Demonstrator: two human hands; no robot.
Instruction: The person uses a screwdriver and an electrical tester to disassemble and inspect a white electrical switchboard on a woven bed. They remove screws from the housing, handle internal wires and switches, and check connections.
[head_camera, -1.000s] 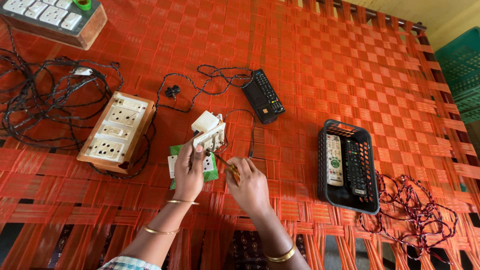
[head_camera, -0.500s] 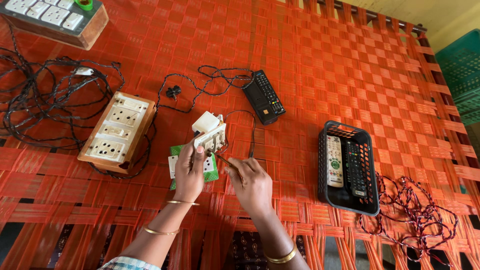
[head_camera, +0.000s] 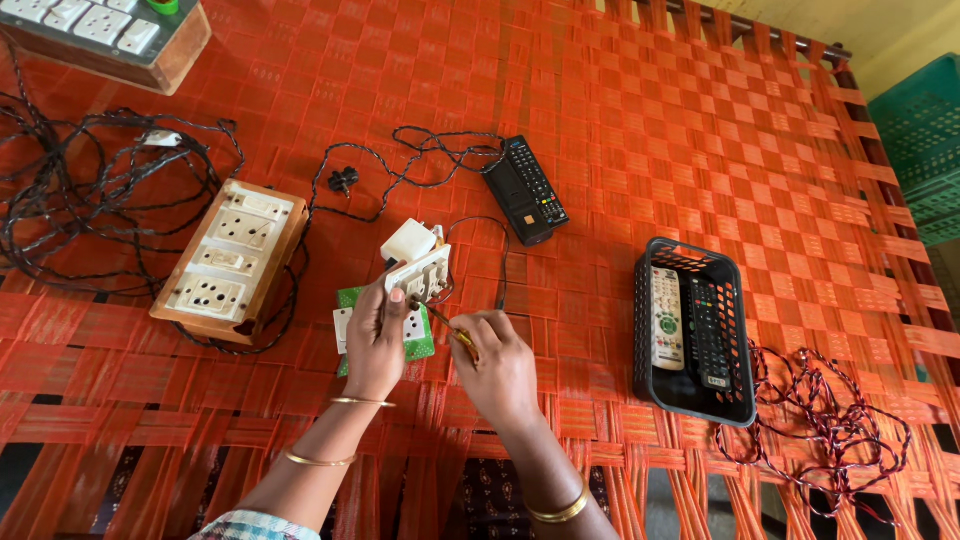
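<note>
The socket plate (head_camera: 420, 275), raised just above the woven cot (head_camera: 700, 130), is pinched by the left hand (head_camera: 375, 335); the right hand (head_camera: 500, 370), gripping a screwdriver (head_camera: 445, 322), should keep its tip square in the screw.

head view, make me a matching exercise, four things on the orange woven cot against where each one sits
Things:
1. white socket plate
2. screwdriver
3. black basket
4. wooden switchboard

Places:
A. at the right, with remote controls in it
B. in the right hand
C. left of the hands, among black cords
D. held up by the left hand

Pairs: 1-D, 2-B, 3-A, 4-C
</note>
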